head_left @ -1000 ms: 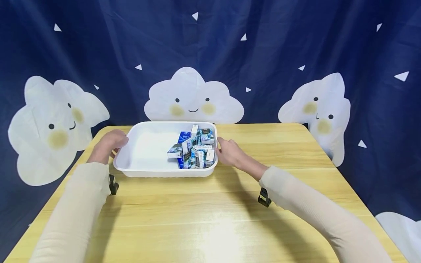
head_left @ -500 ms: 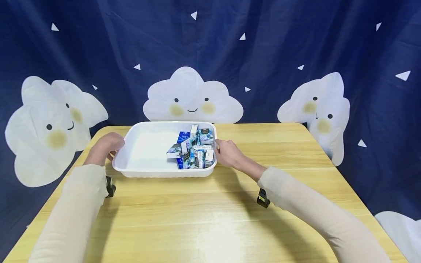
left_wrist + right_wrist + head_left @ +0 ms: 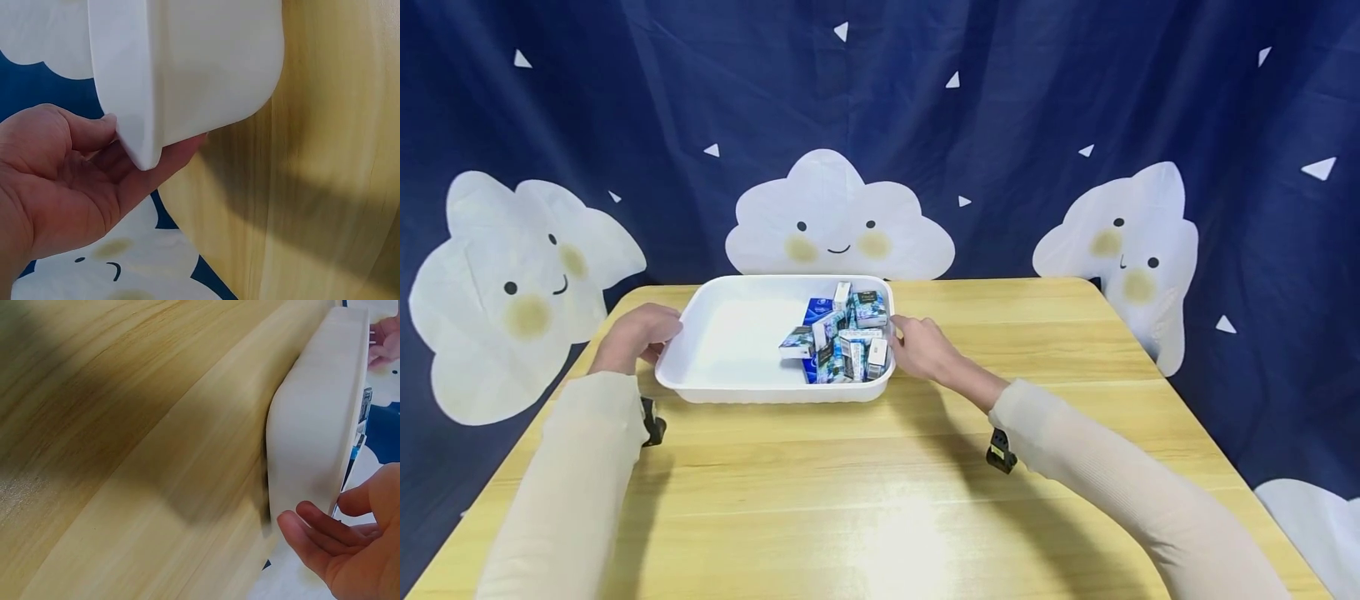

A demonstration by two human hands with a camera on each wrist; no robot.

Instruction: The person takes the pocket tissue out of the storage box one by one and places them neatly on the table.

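Note:
A white plastic tray (image 3: pixel 730 333) sits toward the far side of the wooden table. Small blue-and-white printed boxes (image 3: pixel 831 367) lie jumbled in its right half, several of them tilted on one another. At the tray's left end, my left hand (image 3: pixel 638 333) grips the rim; the left wrist view shows the thumb (image 3: pixel 94 131) at the rim and fingers reaching beneath it. My right hand (image 3: pixel 923 346) holds the right end, its thumb (image 3: pixel 355 501) by the rim and its fingers (image 3: pixel 306 540) against the outer wall. Whether the base touches the table all round, I cannot tell.
The light wooden table (image 3: pixel 820 492) extends in front of the tray and to its right. Behind it hangs a dark blue curtain (image 3: pixel 1022 125) printed with smiling clouds and white triangles, close to the table's far edge.
My left hand has shifted slightly left along the tray's end. The view has drifted a little; the tray, the boxes and my right hand stay nearly where they were.

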